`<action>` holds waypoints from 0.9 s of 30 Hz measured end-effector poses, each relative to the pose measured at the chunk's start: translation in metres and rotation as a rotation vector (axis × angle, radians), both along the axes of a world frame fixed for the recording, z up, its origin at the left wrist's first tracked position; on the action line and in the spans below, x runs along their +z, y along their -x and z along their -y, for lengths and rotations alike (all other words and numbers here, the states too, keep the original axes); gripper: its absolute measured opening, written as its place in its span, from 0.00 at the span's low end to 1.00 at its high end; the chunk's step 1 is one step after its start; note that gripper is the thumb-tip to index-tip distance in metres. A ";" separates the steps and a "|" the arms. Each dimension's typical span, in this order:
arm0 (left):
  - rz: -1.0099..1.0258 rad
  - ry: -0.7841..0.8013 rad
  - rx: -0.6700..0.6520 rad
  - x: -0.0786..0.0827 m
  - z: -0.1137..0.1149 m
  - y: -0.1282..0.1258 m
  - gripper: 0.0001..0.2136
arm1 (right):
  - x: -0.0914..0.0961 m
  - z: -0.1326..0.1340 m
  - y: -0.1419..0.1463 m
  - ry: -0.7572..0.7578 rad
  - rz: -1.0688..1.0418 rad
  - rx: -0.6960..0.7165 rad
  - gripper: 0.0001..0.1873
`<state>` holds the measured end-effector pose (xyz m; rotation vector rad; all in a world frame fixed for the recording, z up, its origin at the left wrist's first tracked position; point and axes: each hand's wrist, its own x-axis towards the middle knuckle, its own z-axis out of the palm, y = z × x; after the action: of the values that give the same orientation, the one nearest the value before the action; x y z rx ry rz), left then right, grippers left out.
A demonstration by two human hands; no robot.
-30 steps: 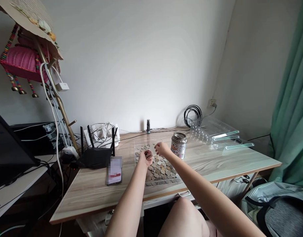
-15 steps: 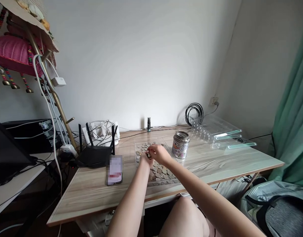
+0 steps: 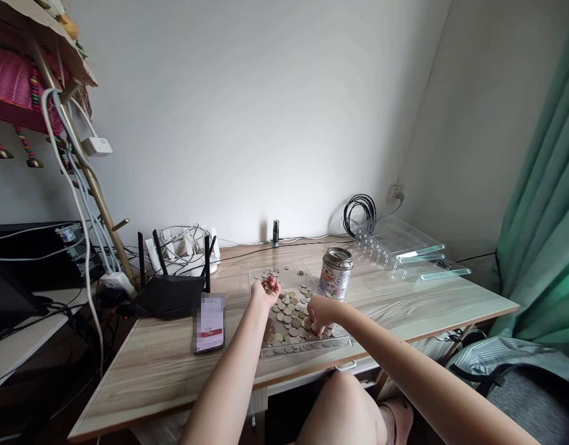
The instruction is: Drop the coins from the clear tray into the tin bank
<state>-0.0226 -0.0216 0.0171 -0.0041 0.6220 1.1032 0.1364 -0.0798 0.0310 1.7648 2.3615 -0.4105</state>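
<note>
My right hand (image 3: 322, 315) is down at the near right part of the clear tray (image 3: 307, 351). Its fingers are bunched onto the loose coins (image 3: 288, 318) spread there, but I cannot tell whether they have one pinched. A little farther off, my left hand (image 3: 266, 288) hovers palm up over the tray's left side, fingers curled loosely around a small heap of coins. I judge this to be the picking step. A flat coin calls for a fingertip under its edge and a firm pinch before lifting. Beyond the tray a patterned tin can (image 3: 336, 273) stands on the desk (image 3: 405, 303).
</note>
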 end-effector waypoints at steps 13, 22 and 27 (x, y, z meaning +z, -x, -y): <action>-0.367 -0.143 -0.569 0.001 -0.016 -0.019 0.05 | 0.006 0.016 -0.001 0.352 -0.208 -0.045 0.05; -0.642 -0.318 -0.708 -0.002 -0.011 -0.017 0.13 | 0.011 -0.013 -0.003 0.184 -0.577 -0.166 0.01; -0.567 -0.374 -0.766 -0.006 -0.009 -0.018 0.13 | 0.015 -0.036 0.017 -0.095 -0.643 -0.193 0.11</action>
<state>-0.0049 -0.0126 0.0110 0.8302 0.8126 0.4408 0.1197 -0.0437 0.0460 2.1633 2.6374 -1.0479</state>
